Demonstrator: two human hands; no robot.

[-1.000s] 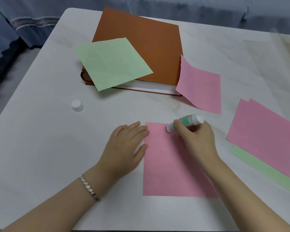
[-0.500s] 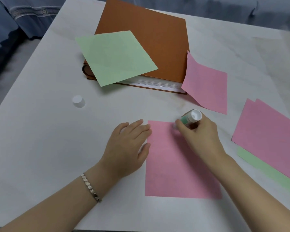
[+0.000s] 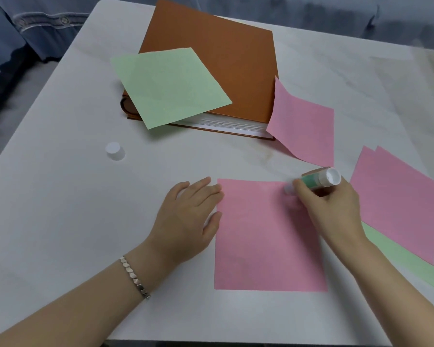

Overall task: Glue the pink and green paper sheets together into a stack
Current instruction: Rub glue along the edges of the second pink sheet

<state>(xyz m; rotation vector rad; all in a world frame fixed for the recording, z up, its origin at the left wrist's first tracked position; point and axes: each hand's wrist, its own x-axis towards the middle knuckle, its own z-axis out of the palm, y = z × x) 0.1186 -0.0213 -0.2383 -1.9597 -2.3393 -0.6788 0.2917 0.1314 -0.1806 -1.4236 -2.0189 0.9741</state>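
Gripping the glue stick (image 3: 316, 180) in the curled fingers of the right hand (image 3: 328, 209) and pressing its tip on the pink sheet (image 3: 263, 241), near the far right corner. Holding that sheet down flat on the white table (image 3: 60, 221), right in front, with the left hand (image 3: 186, 221): fingers straight, close together, touching the sheet's left edge. Best rubbing slowly with a soft push, not crinkling or tearing the thin paper. Best going along every edge and into every corner, not only the middle. Best pressing firmly with the left hand, stopping any sliding. Probably picking next the green sheet (image 3: 168, 86) lying on the brown book (image 3: 218, 53).
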